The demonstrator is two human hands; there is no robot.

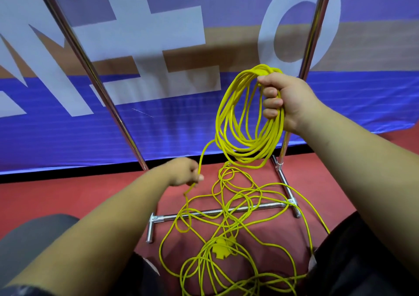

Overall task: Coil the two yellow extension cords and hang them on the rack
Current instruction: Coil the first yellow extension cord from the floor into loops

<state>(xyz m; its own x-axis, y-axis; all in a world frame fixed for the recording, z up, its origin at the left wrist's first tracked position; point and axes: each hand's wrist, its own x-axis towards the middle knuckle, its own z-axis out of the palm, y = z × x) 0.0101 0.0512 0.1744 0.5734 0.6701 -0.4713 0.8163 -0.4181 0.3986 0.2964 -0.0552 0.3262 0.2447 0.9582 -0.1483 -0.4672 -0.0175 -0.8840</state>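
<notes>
Hanging from the right hand (289, 101), the coiled yellow cord (223, 123) runs through its curled fingers (272, 102), above the rack (167, 216) base. The left hand (183, 172) pinches one strand leading down from the coil; loose yellow cord (223, 248) sprawls on the floor (68, 196) across the rack's bottom bar.

Light: bright, even; shadows faint. Glare: I log white streaks down the chrome rack poles (89, 69) and a sheen on the blue banner (172, 134). Blur: left hand (183, 171) slightly smeared; yellow cord (249, 155) sharp. Edges: I see wide-angle bowing.
</notes>
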